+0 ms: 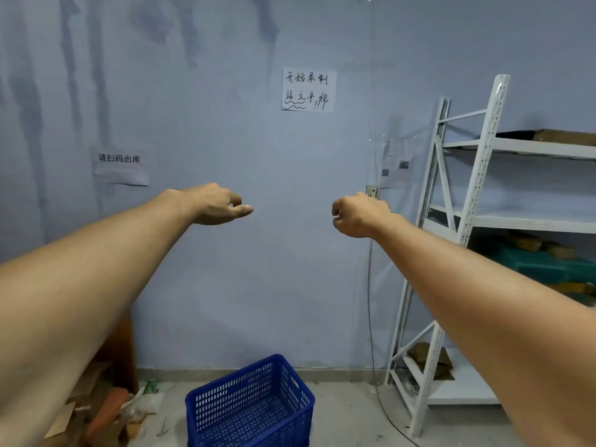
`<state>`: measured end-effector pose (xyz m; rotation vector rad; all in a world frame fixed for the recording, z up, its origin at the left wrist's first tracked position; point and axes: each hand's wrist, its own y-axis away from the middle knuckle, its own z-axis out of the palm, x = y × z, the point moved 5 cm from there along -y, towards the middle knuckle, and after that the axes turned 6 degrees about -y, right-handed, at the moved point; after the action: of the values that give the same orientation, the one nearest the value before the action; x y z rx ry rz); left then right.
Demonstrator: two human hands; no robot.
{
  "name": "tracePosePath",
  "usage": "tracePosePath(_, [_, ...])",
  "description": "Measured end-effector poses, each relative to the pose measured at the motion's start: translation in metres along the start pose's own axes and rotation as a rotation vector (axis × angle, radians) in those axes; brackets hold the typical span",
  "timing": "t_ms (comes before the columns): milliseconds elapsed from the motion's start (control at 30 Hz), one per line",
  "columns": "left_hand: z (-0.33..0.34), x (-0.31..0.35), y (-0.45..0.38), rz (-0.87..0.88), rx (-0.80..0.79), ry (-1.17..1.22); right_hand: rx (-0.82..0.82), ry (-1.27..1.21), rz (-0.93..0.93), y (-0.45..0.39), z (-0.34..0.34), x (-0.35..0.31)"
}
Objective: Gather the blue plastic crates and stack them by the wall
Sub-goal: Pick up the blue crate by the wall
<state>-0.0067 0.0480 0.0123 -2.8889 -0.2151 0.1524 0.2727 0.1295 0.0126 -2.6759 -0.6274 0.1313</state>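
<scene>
Blue perforated plastic catches the eye at the bottom centre of the frame: one blue crate [250, 406] sits on the grey floor [348, 414], open side up and empty, a short way out from the wall [258, 253] and turned at a slight angle to it. Both bare arms reach straight out at mid-frame, well above the crate. The left hand [216, 204] hangs palm down with fingers loosely curled, thumb and forefinger nearly meeting, holding nothing. The right hand [361, 214] is curled more tightly into a loose fist, also holding nothing. On the pale wall, a handwritten paper sign [309, 89] is stuck above the hands, and a smaller printed notice [121, 166] sits at left. A white metal shelving rack [464, 221] stands at the right edge with cardboard boxes on its shelves. Scraps of cardboard and litter [106, 411] lie piled in the lower left corner beside the crate.
</scene>
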Motion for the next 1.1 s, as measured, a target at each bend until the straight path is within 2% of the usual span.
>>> tracePosePath(200, [0.026, -0.002, -0.042, -0.002, -0.053, -0.040, -0.046, 0.017, -0.025, -0.040, 0.027, 0.005])
tracePosePath(467, [0.057, 0.001, -0.145, -0.020, -0.062, -0.062, -0.035, -0.001, -0.034, -0.138, 0.073, 0.035])
tracePosePath(733, [0.086, 0.010, -0.234, -0.037, -0.097, -0.061, -0.066, -0.048, -0.099, -0.228, 0.122, 0.035])
tracePosePath(1100, [0.151, -0.069, -0.366, -0.003, -0.075, -0.075, -0.092, -0.038, -0.105, -0.368, 0.198, -0.003])
